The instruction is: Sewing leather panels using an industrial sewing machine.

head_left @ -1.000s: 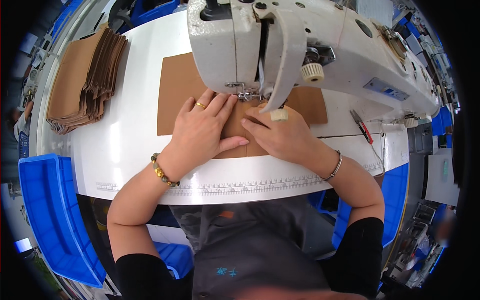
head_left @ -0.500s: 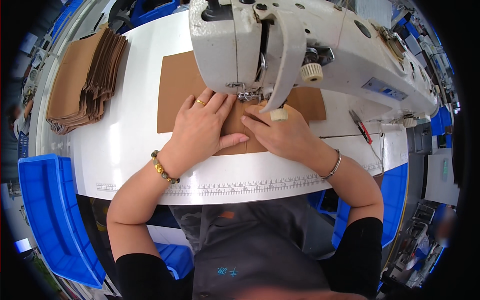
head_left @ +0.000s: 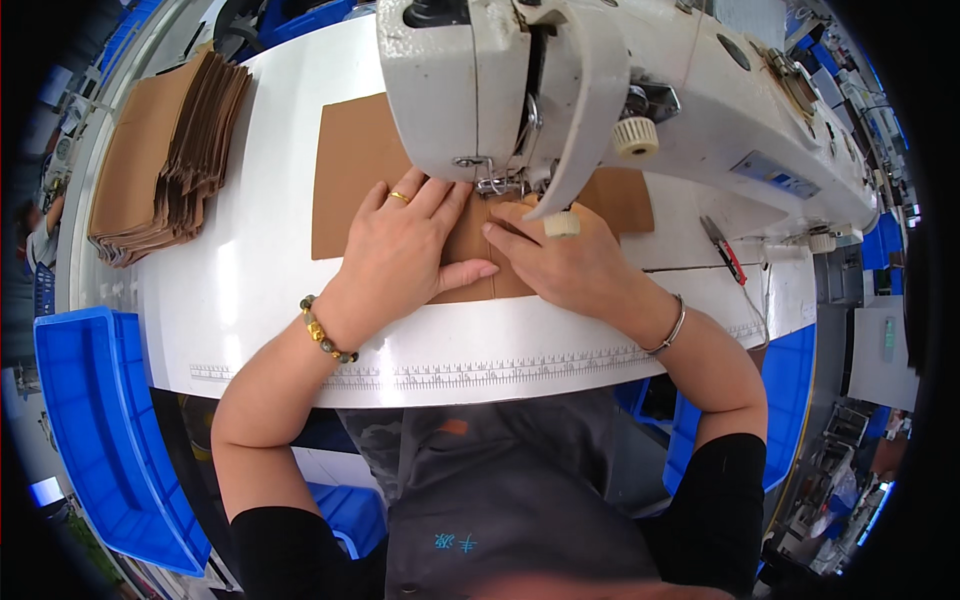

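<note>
A flat brown panel (head_left: 350, 170), perhaps leather or cloth, lies under the needle area of a white sewing machine (head_left: 430, 100). A lengthwise line runs down its middle toward the presser foot (head_left: 498, 186). My left hand (head_left: 400, 235) rests flat on the panel left of the foot, fingers spread and thumb pointing right. Close to the foot on the other side, my right hand (head_left: 570, 255) lies on the panel with thumb and forefinger apart. The machine's guard and knob hide some of its fingers.
A thick stack of brown panels (head_left: 140, 150) stands at the table's left. Red-handled thread snips (head_left: 725, 250) lie at the right. A printed ruler (head_left: 430, 377) follows the white table's front edge. Blue bins (head_left: 110, 430) sit below on both sides.
The panel has slid slightly away from me under the foot, its near edge now a little farther off. Both hands stay on it in nearly the same pose.
</note>
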Demonstrator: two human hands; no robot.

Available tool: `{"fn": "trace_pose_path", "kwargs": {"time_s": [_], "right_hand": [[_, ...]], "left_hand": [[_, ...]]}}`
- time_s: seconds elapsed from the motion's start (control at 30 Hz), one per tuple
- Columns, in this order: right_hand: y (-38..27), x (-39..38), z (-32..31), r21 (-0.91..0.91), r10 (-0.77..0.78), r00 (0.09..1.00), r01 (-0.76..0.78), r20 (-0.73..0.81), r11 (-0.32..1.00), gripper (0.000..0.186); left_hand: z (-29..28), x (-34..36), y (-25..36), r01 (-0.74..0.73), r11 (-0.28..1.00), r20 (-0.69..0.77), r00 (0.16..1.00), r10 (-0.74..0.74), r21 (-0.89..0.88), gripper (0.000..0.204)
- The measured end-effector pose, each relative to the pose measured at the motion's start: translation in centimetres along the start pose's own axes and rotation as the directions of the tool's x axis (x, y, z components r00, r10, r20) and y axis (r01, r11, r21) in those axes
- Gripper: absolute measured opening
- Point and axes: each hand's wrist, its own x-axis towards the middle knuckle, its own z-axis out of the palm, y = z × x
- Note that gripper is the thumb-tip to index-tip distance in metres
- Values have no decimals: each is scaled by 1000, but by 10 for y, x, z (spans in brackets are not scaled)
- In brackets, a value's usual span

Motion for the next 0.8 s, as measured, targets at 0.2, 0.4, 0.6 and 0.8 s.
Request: {"fn": "trace_pose_path", "kwargs": {"time_s": [0.2, 0.4, 0.6, 0.8], "right_hand": [[2, -1, 4, -2, -5, 999, 5, -47, 1000, 27], [-1, 3, -2, 10, 47, 999, -47, 15, 999, 27], [0, 4, -1, 25, 5, 999, -4, -47, 1000, 28], [-1, 2, -1, 20, 8, 1000, -7, -23, 1000, 28]], "left_hand": [[5, 1, -1, 10, 1000, 10, 1000, -10, -6, 84], [7, -1, -4, 45, 998, 59, 997, -47, 41, 87], [6, 0, -3, 13, 999, 28, 1000, -15, 53, 89], [4, 1, -1, -6, 998, 13, 1000, 5, 61, 90]]}}
